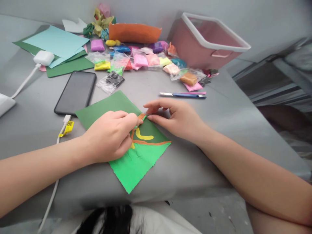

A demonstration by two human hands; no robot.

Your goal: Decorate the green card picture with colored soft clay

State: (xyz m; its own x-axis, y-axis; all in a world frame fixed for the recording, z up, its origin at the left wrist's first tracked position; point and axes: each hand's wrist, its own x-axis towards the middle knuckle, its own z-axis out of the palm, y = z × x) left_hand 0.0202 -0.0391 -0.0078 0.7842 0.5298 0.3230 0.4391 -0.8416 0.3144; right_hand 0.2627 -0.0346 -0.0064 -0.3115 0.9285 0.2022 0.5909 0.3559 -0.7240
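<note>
A dark green paper sheet [119,103] lies on the table in front of me, one corner pointing my way. Bright green clay [140,165] covers its near corner, edged by an orange clay line [152,143]. Above that line a curved yellow clay piece [143,136] is stuck on the paper. My left hand [109,136] is closed over the sheet, thumb and forefinger pinching a thin green clay strip [144,117]. At the strip's far end, my right hand [179,118] has its fingertips drawn together on it. The left fingers hide part of the orange clay.
A phone [76,92] with a charging cable [57,162] lies left of the sheet. A craft knife [185,95] rests beyond my right hand. Behind are several clay packets [140,60], an orange clay piece [135,32], stacked coloured papers [57,40] and a pink basket [204,45].
</note>
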